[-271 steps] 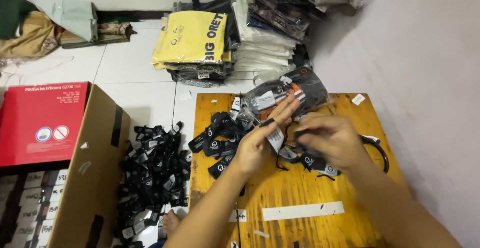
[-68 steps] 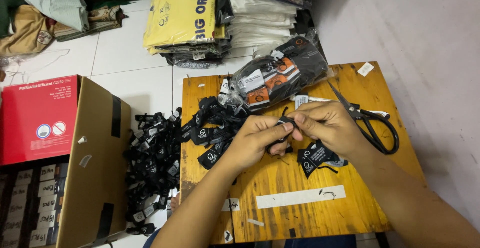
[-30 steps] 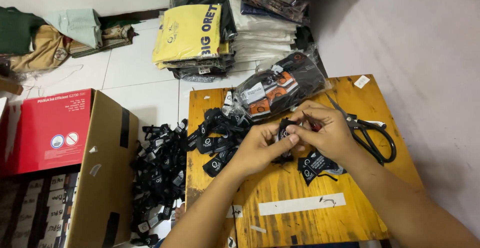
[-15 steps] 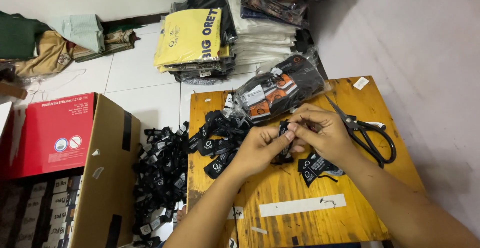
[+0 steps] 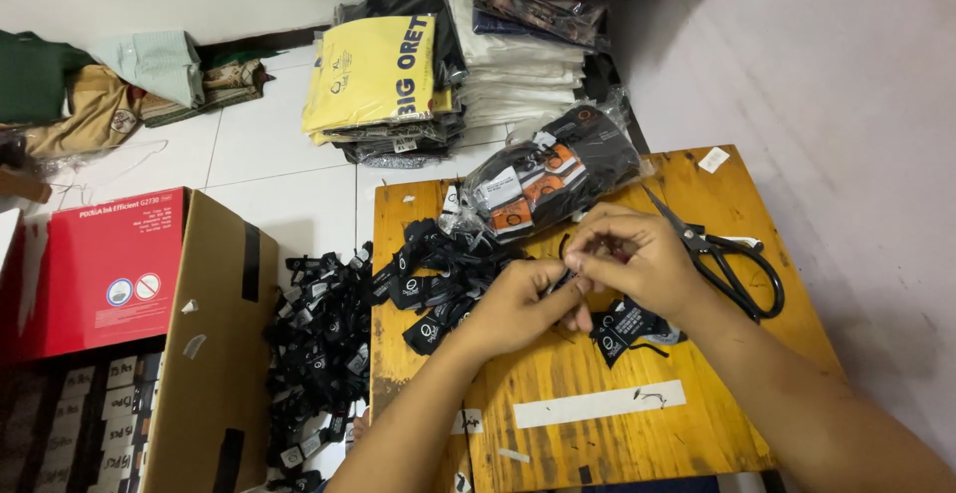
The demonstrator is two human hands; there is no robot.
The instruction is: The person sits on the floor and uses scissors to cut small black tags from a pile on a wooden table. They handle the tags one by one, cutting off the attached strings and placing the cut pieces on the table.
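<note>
Both hands pinched on one small black tag, mid-counter.

L hand (image 5: 518, 299) comes in from lower left, R hand (image 5: 637, 259) from lower right; fingertips meet on the black tag (image 5: 566, 276), w/ both hands closed on it, held just above the wooden counter (image 5: 597, 423). Tag's axis too hidden to tell. Loose tag pile (image 5: 438, 274) lies left, nearer L hand; scissors (image 5: 722, 254) right, nearer R hand.

both forearms reach in from below and meet mid-frame. the left hand (image 5: 520, 299) and right hand (image 5: 634, 259) touch, fingertips pinched together, with the right hand slightly higher.
</note>
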